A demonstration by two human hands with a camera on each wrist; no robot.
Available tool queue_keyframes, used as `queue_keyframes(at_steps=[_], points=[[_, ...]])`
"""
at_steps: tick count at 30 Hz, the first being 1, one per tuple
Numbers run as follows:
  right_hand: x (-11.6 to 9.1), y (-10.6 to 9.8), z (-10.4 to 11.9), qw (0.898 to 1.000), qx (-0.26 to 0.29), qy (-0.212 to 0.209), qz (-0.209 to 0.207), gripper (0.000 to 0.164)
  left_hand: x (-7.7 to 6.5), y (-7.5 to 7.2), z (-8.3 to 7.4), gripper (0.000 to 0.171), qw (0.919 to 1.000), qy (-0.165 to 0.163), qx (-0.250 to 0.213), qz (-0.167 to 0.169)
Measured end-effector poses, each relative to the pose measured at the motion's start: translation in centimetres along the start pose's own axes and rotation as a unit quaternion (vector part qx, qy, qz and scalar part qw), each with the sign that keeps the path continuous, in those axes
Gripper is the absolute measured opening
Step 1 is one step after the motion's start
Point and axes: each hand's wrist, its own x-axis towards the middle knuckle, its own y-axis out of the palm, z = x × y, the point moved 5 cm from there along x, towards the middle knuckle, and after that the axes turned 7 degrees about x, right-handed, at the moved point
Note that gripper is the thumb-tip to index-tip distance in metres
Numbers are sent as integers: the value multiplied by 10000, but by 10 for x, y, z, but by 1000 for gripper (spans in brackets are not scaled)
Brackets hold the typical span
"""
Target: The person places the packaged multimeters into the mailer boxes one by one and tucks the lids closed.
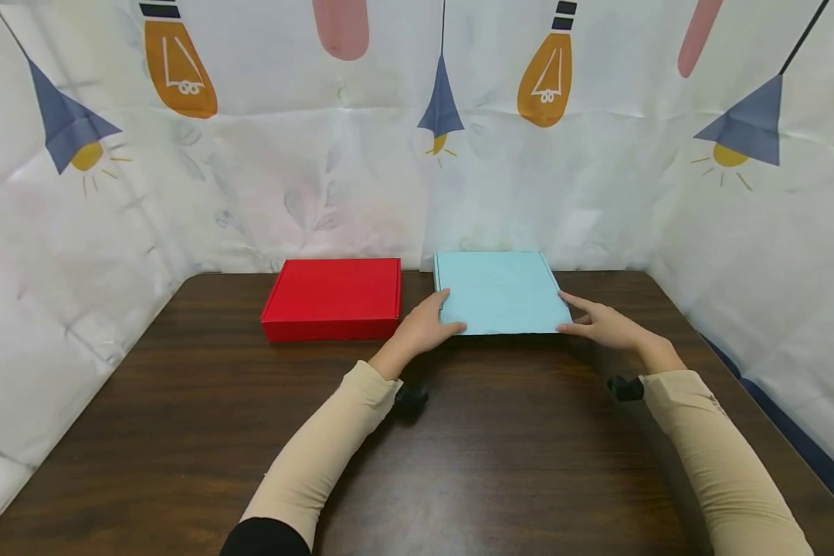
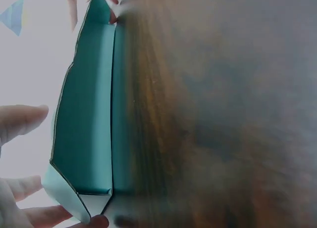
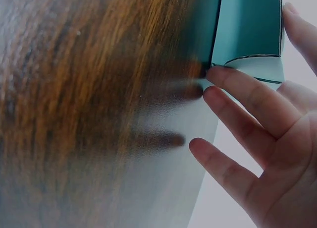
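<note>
A light blue cardboard box point(image 1: 503, 292) lies at the back of the table, right of centre. My left hand point(image 1: 425, 324) holds its near left corner, thumb at the front edge and fingers along the side. On the opposite side my right hand point(image 1: 608, 326) grips the near right corner, thumb at the front edge. In the left wrist view, the shaded teal front point(image 2: 86, 114) appears set back under the lid's edge. The right wrist view shows fingertips point(image 3: 215, 75) at the box's lower corner, with the other fingers spread low over the table.
A shut red box point(image 1: 333, 289) stands left of the blue one, close to my left hand. Both boxes are on a dark wood-grain table point(image 1: 500, 448). A white printed cloth point(image 1: 375, 170) hangs behind the table's back edge and along both sides.
</note>
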Motion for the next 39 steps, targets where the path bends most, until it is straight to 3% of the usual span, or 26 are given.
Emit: queue_keyframes(at_steps=[6, 14, 19, 30, 39], points=[[1, 0, -2, 10000, -29, 9, -18, 87, -9, -3, 5, 75, 9997, -116, -135, -143], [2, 1, -2, 10000, -24, -67, 10, 87, -20, -9, 14, 73, 9993, -149, 40, -330], [2, -1, -1, 10000, -86, -9, -17, 88, -24, -10, 15, 75, 9996, -77, 2, -274], [2, 1, -1, 9999, -120, -48, -36, 88, -21, -9, 11, 75, 9998, 23, -4, -190], [2, 0, 0, 9999, -157, 58, -2, 89, -19, -5, 8, 67, 9993, 197, -11, -328]])
